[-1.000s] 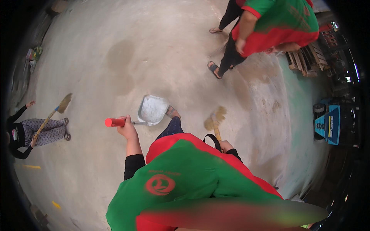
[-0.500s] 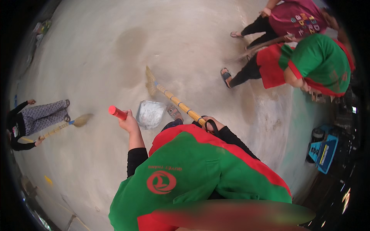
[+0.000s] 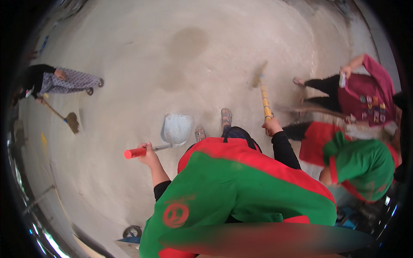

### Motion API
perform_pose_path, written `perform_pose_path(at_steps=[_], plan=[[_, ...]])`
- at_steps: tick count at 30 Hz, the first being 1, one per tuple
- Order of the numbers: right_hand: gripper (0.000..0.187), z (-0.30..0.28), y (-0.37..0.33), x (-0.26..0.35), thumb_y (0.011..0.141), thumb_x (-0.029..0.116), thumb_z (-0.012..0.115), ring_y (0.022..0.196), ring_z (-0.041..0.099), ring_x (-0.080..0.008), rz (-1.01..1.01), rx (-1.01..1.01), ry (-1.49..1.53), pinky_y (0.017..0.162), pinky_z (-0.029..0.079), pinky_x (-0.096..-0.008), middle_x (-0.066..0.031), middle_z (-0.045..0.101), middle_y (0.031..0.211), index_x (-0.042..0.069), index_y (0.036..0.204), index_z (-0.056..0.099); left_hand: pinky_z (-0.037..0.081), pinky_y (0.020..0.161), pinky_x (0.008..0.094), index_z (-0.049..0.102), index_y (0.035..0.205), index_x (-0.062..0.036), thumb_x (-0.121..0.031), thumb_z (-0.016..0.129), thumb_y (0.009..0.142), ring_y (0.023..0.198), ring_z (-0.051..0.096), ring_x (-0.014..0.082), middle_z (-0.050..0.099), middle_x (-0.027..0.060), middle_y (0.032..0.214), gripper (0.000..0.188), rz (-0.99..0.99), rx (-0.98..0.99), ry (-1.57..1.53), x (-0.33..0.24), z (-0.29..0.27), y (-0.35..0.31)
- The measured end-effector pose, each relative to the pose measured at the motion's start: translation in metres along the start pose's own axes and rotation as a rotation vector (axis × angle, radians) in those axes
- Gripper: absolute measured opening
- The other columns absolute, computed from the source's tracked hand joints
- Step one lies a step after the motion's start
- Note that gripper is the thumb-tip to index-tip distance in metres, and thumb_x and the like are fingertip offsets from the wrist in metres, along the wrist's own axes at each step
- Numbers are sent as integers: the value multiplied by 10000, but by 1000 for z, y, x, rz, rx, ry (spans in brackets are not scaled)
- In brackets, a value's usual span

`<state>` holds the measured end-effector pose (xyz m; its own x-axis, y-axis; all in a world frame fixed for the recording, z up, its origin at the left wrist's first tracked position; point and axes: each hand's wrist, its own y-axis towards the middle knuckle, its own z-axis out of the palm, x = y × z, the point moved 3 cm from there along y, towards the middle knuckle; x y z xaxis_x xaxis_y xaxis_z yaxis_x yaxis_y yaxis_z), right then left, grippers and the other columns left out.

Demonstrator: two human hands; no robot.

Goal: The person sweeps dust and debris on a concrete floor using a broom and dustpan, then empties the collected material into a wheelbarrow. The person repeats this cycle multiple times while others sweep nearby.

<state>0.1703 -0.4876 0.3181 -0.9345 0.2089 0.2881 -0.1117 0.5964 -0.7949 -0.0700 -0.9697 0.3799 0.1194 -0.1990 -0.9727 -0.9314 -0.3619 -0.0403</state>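
Observation:
My left hand (image 3: 148, 155) is wrapped round the red grip of a long-handled dustpan (image 3: 177, 129). Its grey metal-looking pan sits on the floor, left of my sandalled feet. Out to the right, my right hand (image 3: 272, 126) grips the yellow bamboo-like handle of a straw broom (image 3: 265, 101). The broom points away from me, and its bristles are blurred near the floor. Whether they touch it I cannot tell.
On the right, a person in a maroon top (image 3: 365, 96) and one in a green and red shirt (image 3: 359, 161) stand close by. At far left, another person (image 3: 71, 80) holds a broom (image 3: 72, 122). A dark wheel (image 3: 132, 232) shows at lower left.
The broom has swung from left of centre out to the right, with my right arm stretching forward. The dustpan handle has tilted lower. My view has turned, shifting the people around me.

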Motion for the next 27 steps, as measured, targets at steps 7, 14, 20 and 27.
perform_pose_path(at_steps=[7,14,20,27], plan=[[143,20,115,107,674,34,642,394,502,-222,-138,224,-281,365,384,-355,-119,512,533,-17,664,508,412,607,271,506,710,-15,55,616,716,632,469,121,492,21,694,131,-95,-224,118,-30,19,-32],[251,142,79,195,570,172,699,648,639,-296,-597,447,-794,575,499,-360,-193,625,677,-31,700,630,412,618,260,516,729,-8,52,627,717,642,468,115,493,18,705,127,-112,-488,186,-33,8,-77],[268,209,40,250,525,109,682,603,626,-299,-816,662,-868,546,485,-359,-204,605,636,-60,716,600,420,634,249,552,768,-6,55,646,704,670,483,107,516,19,734,129,-110,-655,156,-26,-17,-83],[344,137,53,237,601,104,621,869,579,-397,-974,454,-989,740,468,-440,-257,602,866,-30,911,553,420,609,245,565,799,-9,59,653,698,662,491,99,526,10,737,151,-158,-632,154,-26,-11,-68]])
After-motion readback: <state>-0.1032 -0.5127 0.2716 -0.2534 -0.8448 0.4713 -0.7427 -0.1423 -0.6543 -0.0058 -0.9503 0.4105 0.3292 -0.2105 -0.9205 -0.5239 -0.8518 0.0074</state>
